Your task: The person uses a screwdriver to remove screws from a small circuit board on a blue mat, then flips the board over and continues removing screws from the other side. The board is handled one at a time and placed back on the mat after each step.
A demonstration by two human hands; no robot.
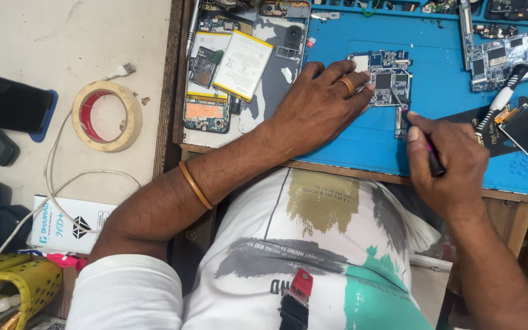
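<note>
A small circuit board [384,76] lies on the blue mat [337,140] on the bench. The left hand [316,107] lies flat beside it, fingertips pressing its left edge. The right hand [444,162], just below and right, pinches a thin dark tool [420,131] whose tip touches the board. An opened phone [245,61] lies left.

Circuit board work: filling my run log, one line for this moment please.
left hand: pressing circuit board flat | right hand: holds tweezers, tip on board | surface: blue mat
</note>
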